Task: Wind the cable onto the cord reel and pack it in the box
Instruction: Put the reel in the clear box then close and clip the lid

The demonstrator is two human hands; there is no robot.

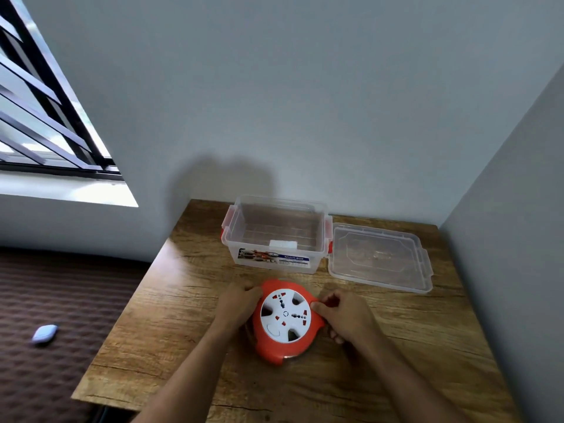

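Both your hands clamp the cord reel [287,320] on the table [171,315]: left hand [241,303] on its left rim, right hand [343,315] pinching the right edge. No loose cable visible, so it looks wound, though I can't see the underside. Lift level and keep the rim squeezed so the cable stays put. Just beyond sits the box [276,235], open; lid [380,257] lies beside it. Lower the reel in flat.
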